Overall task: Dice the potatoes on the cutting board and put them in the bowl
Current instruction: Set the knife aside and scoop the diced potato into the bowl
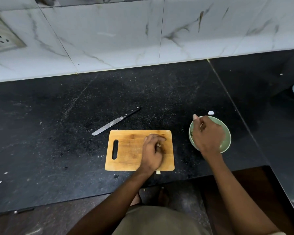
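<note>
Both forearms reach forward from the bottom of the view, above a patch of khaki clothing. On the left, the left hand (152, 150) rests on the right part of the wooden cutting board (126, 150), its fingers curled down and gathered around a small pale potato piece (159, 145) that peeks out between them; the grip looks clenched on that bit, though most of it is hidden under the hand. One more pale potato scrap (158, 172) lies on the black surface (58, 133) just off the board's near edge, beside the left wrist.

To the right of the board, close but not touching it, stands a pale green bowl (227, 133). Over it hangs the right hand (208, 134), fingers loosely bunched with one finger sticking up toward the wall; whether it grips anything I cannot tell. Pale diced pieces show inside the bowl at its left and lower edges, mostly covered by the hand.

Behind the board, a black-handled knife (116, 121) lies flat on the surface, blade tip pointing left, untouched by either hand. Beyond the bowl sits a small white scrap (211, 112). White marbled tiles (143, 31) back the surface.
</note>
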